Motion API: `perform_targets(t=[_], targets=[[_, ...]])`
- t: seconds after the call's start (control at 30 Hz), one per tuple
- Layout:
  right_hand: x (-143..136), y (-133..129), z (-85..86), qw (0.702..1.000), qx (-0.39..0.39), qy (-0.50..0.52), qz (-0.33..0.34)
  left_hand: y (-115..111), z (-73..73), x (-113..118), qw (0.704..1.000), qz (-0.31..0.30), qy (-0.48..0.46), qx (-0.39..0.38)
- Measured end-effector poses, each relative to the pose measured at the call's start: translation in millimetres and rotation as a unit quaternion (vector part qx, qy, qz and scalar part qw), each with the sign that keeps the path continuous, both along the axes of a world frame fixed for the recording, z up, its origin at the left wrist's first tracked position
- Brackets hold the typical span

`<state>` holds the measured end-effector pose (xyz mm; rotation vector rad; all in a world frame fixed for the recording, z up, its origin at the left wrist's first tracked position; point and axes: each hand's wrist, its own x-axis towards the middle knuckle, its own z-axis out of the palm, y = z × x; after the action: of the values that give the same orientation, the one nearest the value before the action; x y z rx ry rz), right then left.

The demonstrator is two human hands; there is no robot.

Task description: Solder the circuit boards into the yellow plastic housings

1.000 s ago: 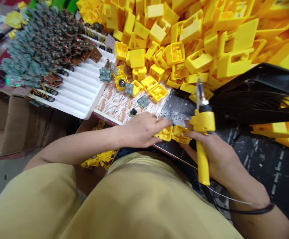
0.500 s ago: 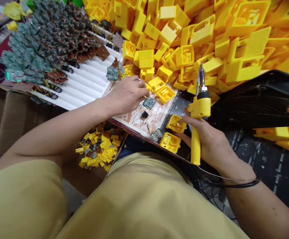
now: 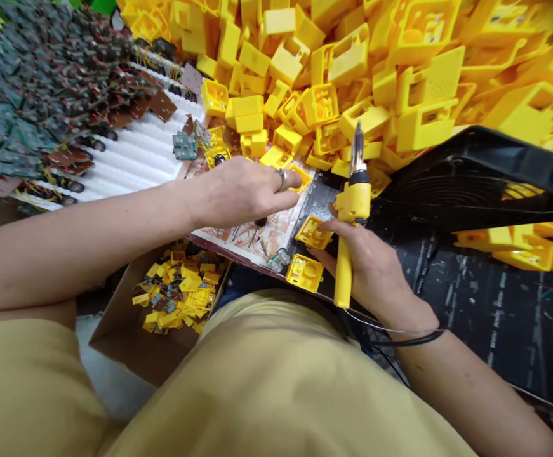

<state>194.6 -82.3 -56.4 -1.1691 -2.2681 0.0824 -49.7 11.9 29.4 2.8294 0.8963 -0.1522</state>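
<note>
The left hand (image 3: 245,190) lies flat and low over the desk (image 3: 495,298), with its fingers stretched out to the right and lightly curled; the tips touch a small yellow case half (image 3: 299,178), but I cannot tell if they have really gripped it. Half a second ago this hand was farther up by the loose parts, so it has slid across to a new piece, which looks like picking the next one to work on. The right hand (image 3: 369,266) is closed around the yellow soldering iron (image 3: 350,216), with its metal tip pointing up and away, much as before. Just left of the right hand's fingers lie two open yellow shells (image 3: 313,231), one close by the thumb and one nearer the body. A small green board (image 3: 185,145) sits just past the left hand, and a big heap of yellow cases (image 3: 352,57) rises beyond both hands. Under the left arm, a cardboard box (image 3: 128,330) holds yellow scraps
</note>
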Motion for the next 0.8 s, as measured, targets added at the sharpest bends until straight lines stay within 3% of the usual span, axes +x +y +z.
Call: perform_targets(t=[0.13, 0.2, 0.33, 0.43, 0.53, 0.6, 0.7, 0.8], targets=[[-2, -5, 1.0, 1.000, 0.012, 0.003, -0.024, -10, -22.4, -5, 0.984, -0.113, -0.115, -0.078], [0, -9, 4.6, 0.999, 0.022, 0.011, -0.023, -15, -32.4, -9, 0.971, -0.169, -0.127, -0.113], [8, -15, 10.7, 0.999, 0.038, 0.016, -0.025, -24, -39.4, -21, 0.957, -0.212, -0.142, -0.140], [14, -18, 12.7, 0.999, 0.039, 0.018, -0.028, -26, -33.5, -24, 0.959, -0.136, -0.212, -0.133], [20, -20, 13.7, 0.998, 0.048, 0.020, -0.030, -24, -25.1, -17, 0.964, 0.061, -0.242, -0.086], [22, -20, 14.6, 0.998, 0.058, 0.021, -0.026, -21, -23.8, -7, 0.962, 0.145, -0.216, -0.084], [22, -21, 17.6, 0.997, 0.073, 0.032, -0.016, -17, -33.5, 12, 0.966, 0.153, -0.163, -0.131], [23, -25, 23.9, 0.995, 0.083, 0.052, -0.012, -18, -51.0, 26, 0.946, 0.185, -0.187, -0.188]])
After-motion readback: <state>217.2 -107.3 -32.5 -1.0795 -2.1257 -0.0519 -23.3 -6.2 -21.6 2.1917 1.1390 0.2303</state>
